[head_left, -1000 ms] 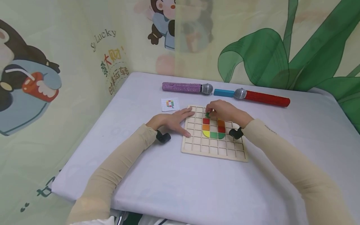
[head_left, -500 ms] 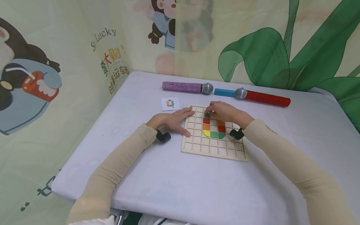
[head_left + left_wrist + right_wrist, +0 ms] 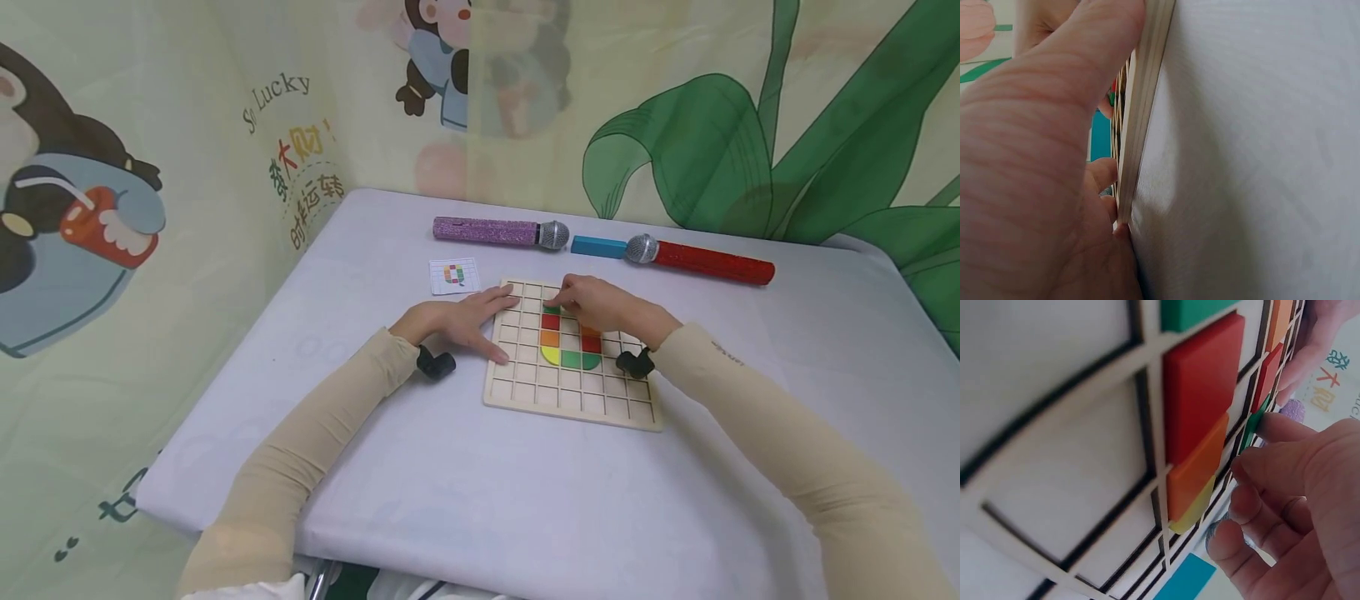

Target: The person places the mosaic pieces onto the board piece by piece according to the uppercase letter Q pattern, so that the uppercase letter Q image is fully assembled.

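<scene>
A wooden grid board (image 3: 525, 392) lies on the table, bearing red, orange, yellow and green tiles in a rough U shape. My left hand (image 3: 461, 323) rests spread on the board's left edge, thumb and fingers apart. Near the top of the left tile column, my right hand (image 3: 600, 302) touches a green tile (image 3: 552, 309) with its index fingertip. That tile sits in a cell above a red tile (image 3: 551, 322). In the right wrist view the thumb is close beside the green tile (image 3: 1252, 430), and the other fingers are loosely bent. A yellow tile (image 3: 1196, 509) shows there, hidden from the head view.
A small card (image 3: 454, 277) with a coloured tile pattern lies behind my left hand. Along the back are a purple microphone (image 3: 487, 232), a blue block (image 3: 597, 247) and a red microphone (image 3: 712, 262). Printed cloth hangs behind the table.
The green tile, pinched and tilted a second ago, now lies flat in its cell. My right hand has shifted slightly, its index finger now over the tile. My left hand stays put.
</scene>
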The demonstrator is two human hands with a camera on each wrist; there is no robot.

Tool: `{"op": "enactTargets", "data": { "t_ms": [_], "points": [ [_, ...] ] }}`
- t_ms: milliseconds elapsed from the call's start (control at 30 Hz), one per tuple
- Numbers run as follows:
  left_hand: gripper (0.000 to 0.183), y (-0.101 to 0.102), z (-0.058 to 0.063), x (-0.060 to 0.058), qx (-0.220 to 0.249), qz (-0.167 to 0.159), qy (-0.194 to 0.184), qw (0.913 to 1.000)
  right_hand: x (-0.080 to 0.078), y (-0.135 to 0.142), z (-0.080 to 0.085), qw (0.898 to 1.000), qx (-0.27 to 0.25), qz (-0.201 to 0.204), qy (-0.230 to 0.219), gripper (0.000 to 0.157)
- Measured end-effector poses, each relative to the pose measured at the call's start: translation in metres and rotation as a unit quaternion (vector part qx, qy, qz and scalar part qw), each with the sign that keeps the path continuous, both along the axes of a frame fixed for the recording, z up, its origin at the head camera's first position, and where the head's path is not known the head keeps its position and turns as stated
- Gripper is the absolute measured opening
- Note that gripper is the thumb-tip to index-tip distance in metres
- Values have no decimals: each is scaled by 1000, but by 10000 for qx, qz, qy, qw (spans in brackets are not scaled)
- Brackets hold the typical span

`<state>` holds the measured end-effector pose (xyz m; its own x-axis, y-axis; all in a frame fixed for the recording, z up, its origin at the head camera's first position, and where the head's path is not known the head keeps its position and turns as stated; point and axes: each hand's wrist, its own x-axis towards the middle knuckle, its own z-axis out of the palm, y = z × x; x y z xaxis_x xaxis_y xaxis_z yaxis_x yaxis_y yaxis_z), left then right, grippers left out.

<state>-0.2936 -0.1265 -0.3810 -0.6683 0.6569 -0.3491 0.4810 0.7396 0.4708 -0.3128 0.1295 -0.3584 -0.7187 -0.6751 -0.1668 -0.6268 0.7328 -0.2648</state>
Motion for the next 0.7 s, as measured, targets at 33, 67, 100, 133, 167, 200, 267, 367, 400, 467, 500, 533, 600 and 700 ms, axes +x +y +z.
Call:
{"op": "enactTargets", "data": {
  "t_ms": [33, 67, 100, 133, 167, 200, 267, 367, 400, 467, 500, 533, 600, 700],
  "points": [
    [105, 0, 1, 0, 1, 7, -4, 10000, 1, 0, 0, 10000, 19, -17, -7, 35],
    [105, 0, 1, 1, 2, 13, -6, 10000, 1, 0, 0, 10000, 42, -35, -11, 35],
    [105, 0, 1, 1, 1, 21, -13, 10000, 1, 0, 0, 10000, 64, -24, 1, 36],
    [105, 0, 1, 1, 4, 20, -18, 10000, 2, 1, 0, 10000, 77, -31, 6, 36],
    [105, 0, 1, 1, 4, 13, -12, 10000, 2, 1, 0, 10000, 83, -19, 27, 36],
    [104, 0, 1, 1, -2, 7, -6, 10000, 3, 1, 1, 10000, 76, -19, 34, 36],
    [105, 0, 1, 1, -4, -3, 4, 10000, 4, 3, 2, 9999, 69, -16, 83, 35],
    [105, 0, 2, 0, -14, -6, 20, 10000, 7, 6, 4, 9999, 15, -53, 84, 34],
    [105, 0, 2, 0, -23, 2, 21, 10000, 7, 7, 5, 10000, -11, -76, 64, 33],
    [105, 0, 1, 0, -25, 8, 21, 10000, 8, 11, 5, 9999, -86, -102, 17, 33],
    [105, 0, 1, 0, -26, 4, 16, 10000, 8, 13, 5, 9998, -134, -115, -4, 32],
    [105, -1, 1, 1, -16, 3, 7, 10000, 8, 14, 6, 9998, -177, -115, -3, 32],
    [106, -1, 1, 1, 3, 0, -9, 10000, 9, 20, 5, 9995, -295, -113, 30, 31],
    [105, 0, 1, 1, 36, -10, -19, 10000, 10, 31, 5, 9987, -453, -139, 191, 29]
  ]
}}
